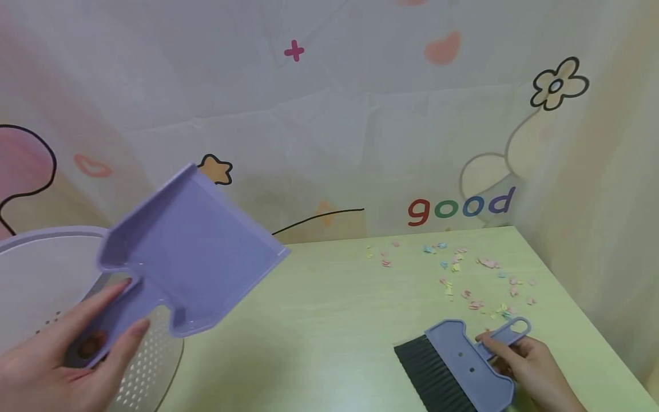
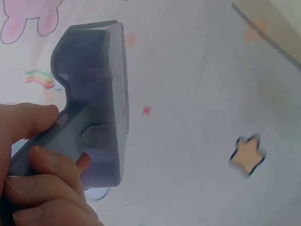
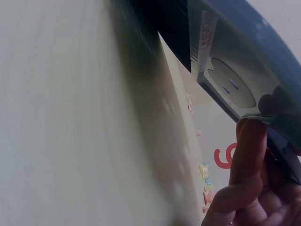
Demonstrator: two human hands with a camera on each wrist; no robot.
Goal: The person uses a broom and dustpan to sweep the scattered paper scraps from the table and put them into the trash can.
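Head view. Your left hand (image 1: 67,355) curls round the handle of a dustpan (image 1: 195,257), smooth lilac plastic with raised walls and a straight front lip. It is raised beside a basket (image 1: 41,280) with a lilac rim and perforated white wall. Your right hand (image 1: 535,366) pinches the looped handle of a brush (image 1: 463,360), whose lilac plastic head carries dark, ridged bristles (image 1: 432,372). The brush lies to the left of your right hand, over the pale, smooth counter (image 1: 309,320); whether the bristles touch it, you cannot tell. Small, crumpled pastel scraps (image 1: 488,263) are scattered beyond the brush. On the printed cloth (image 1: 329,131) behind, you can read "good" (image 1: 456,208) in coloured letters.

Left wrist view. You see the dustpan from its rounded, glossy outer side, extending away from your left hand; your fingers wrap the handle. A star (image 2: 248,155) with a dark outline is printed on the cloth.

Right wrist view. Your right hand holds the brush from beneath, a fingertip against its handle side. The head, above your fingers, bears a pale oval (image 3: 230,84). Part of a red letter appears beyond the counter's edge.
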